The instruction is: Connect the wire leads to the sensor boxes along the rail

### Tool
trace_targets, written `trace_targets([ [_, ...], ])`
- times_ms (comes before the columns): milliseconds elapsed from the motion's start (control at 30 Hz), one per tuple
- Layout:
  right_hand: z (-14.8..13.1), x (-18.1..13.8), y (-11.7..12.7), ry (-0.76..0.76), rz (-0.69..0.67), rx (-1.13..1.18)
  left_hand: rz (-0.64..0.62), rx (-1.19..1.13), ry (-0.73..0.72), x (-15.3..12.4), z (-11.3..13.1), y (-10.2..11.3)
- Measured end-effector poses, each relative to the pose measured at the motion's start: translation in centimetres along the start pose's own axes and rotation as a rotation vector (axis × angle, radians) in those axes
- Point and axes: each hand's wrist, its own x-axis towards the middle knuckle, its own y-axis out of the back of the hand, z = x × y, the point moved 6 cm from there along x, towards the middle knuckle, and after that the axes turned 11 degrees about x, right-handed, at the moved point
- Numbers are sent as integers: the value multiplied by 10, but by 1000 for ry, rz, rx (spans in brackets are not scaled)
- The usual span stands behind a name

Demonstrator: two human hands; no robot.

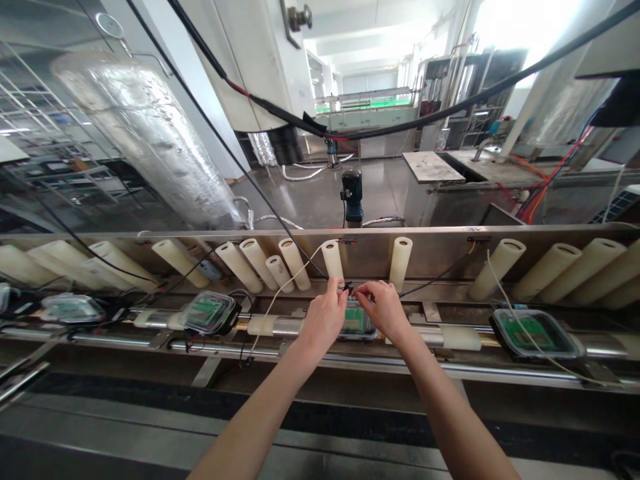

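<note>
Factory benches stretch behind a steel rail lined with cream rollers [332, 259]. Your left hand [325, 319] and right hand [384, 308] pinch a small black connector [349, 288] above the middle clear-lidded board [356, 323]; keep both pinches close and the wires slack.

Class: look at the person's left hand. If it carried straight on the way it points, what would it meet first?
Probably the small black connector at its fingertips, then the right hand just beyond; the left hand points up and rightward, though depth is unclear.
</note>
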Motion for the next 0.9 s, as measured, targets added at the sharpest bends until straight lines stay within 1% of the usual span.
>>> trace_targets([
  [100, 8, -2, -3, -10, -6, -16, 36, 47, 24, -23, -5, -2],
  [200, 15, -1, -8, -22, 1, -40, 131, -74, 12, -66, -17, -10],
  [233, 18, 0, -8, -26, 10, -50, 123, -126, 10, -83, -25, -17],
  [300, 20, -1, -8, -32, 45, -67, 61, -174, 50, -119, -47, -35],
  [367, 19, -6, -2, -35, 115, -74, -44, -208, 176, -156, -78, -57],
  [433, 14, -19, 6, -37, 213, -67, -130, -258, 261, -191, -105, -72],
  [467, 10, -28, 10, -39, 267, -58, -151, -279, 302, -207, -117, -76],
  [500, 7, -39, 13, -43, 320, -47, -146, -296, 350, -222, -127, -77],
  [567, 0, -61, 10, -56, 402, -18, -104, -320, 444, -248, -143, -70],
  [600, -4, -73, 4, -56, 440, 2, -80, -334, 479, -258, -150, -65],
  [667, -16, -91, -25, -48, 401, 22, -44, -368, 517, -277, -164, -54],
  [700, -24, -98, -45, -34, 364, 33, -23, -385, 533, -286, -173, -47],
  [800, -60, -115, -123, 27, 217, 67, 50, -440, 599, -319, -213, -25],
  [900, -99, -128, -208, 64, 86, 67, 119, -488, 682, -367, -270, 1],
])
